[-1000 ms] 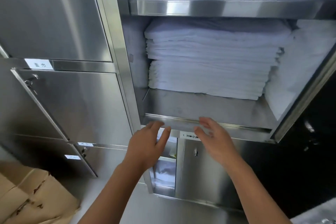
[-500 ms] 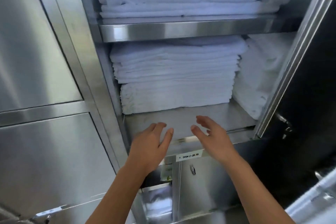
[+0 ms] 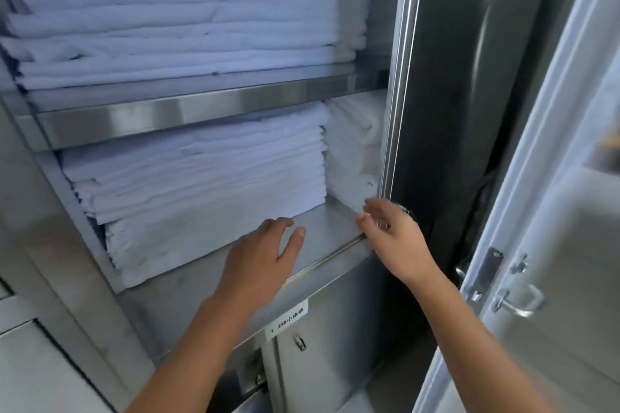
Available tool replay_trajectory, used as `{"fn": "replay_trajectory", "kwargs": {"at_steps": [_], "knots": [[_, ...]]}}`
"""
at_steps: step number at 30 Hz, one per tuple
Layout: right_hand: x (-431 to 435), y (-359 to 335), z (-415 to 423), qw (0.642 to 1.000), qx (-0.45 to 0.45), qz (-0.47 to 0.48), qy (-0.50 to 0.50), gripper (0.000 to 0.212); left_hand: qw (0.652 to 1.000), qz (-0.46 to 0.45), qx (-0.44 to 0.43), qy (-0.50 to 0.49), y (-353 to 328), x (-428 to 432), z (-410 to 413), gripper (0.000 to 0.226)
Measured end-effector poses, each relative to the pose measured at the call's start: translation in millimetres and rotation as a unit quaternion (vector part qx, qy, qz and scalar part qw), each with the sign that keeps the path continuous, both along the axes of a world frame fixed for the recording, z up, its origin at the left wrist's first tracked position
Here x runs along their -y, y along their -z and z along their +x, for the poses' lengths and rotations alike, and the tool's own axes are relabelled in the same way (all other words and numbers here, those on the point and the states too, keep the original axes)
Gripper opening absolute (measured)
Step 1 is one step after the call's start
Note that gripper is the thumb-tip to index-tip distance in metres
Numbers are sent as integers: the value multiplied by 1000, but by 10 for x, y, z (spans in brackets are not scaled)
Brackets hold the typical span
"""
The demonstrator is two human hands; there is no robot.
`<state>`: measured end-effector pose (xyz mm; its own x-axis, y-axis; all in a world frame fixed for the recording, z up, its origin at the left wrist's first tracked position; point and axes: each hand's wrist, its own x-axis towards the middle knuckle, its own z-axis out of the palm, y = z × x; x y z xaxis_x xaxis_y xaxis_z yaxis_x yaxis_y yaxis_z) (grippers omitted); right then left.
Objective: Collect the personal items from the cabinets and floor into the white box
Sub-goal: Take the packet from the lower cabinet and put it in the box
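An open stainless steel cabinet fills the view. A stack of folded white linen [image 3: 201, 178] lies on its lower shelf [image 3: 322, 231], and a second stack [image 3: 174, 20] lies on the upper shelf [image 3: 201, 111]. My left hand [image 3: 261, 258] hovers flat over the front of the lower shelf, fingers apart, holding nothing. My right hand [image 3: 392, 238] is at the shelf's right front corner, fingers spread near the open cabinet door's edge [image 3: 399, 77], and is empty. The white box is out of view.
More folded white cloth [image 3: 352, 151] stands at the right end of the lower shelf. A labelled cabinet door with a keyhole [image 3: 298, 342] sits below the shelf. A white door with a metal handle [image 3: 516, 302] is on the right.
The view has shifted up and to the right, closer to the shelves. Both hands have risen from the shelf's front lip to over the shelf, and the right hand has moved towards the door edge.
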<state>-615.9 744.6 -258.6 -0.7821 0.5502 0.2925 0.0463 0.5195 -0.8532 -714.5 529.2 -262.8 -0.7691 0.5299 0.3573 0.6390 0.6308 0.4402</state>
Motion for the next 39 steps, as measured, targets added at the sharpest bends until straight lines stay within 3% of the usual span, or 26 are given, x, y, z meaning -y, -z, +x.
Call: {"fn": "replay_trajectory", "kwargs": {"at_steps": [8, 16, 20, 24, 31, 39], "knots": [[-668, -547, -171, 998, -61, 14, 16, 52, 997, 12, -58, 49, -658, -795, -200, 47], [-1103, -534, -662, 998, -66, 4, 20, 56, 997, 10, -67, 33, -769, -1180, -512, 43], [-1218, -348, -903, 998, -52, -30, 31, 60, 998, -13, -66, 21, -635, -1234, -652, 51], [-1224, -182, -1071, 994, -82, -65, 30, 48, 997, -31, -71, -1, -564, -1224, -717, 66], [-1110, -22, -1115, 983, -149, -102, 20, 37, 993, -88, -75, -38, -436, -1058, -690, 60], [-818, 34, -1066, 981, -163, -105, -27, 35, 981, -142, -101, -86, -361, -759, -564, 76]]}}
